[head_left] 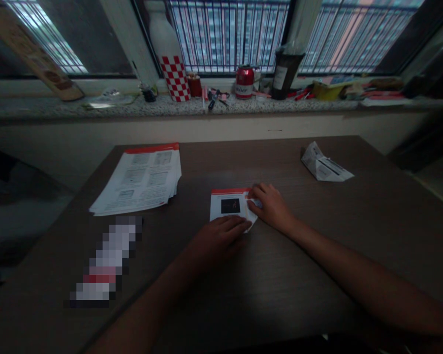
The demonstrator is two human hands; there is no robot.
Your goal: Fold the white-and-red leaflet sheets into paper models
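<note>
A small folded sheet of printed paper (229,201), with a red band along its far edge and a dark picture, lies in the middle of the table. My left hand (221,236) rests over its near edge, fingers stretched out and lying flat. At the paper's right side, my right hand (271,206) has its curled fingers and thumb on the edge, where a corner looks folded. What lies under the fingers is partly hidden. Farther right stands a folded paper piece (327,164), partly raised off the table.
A stack of printed sheets (143,179) lies at the left of the brown table (206,300), with a blurred-out object (107,260) nearer me. Behind, the windowsill (125,110) holds a checkered bottle (173,73), a red can (244,82), a dark cup (284,73) and small clutter.
</note>
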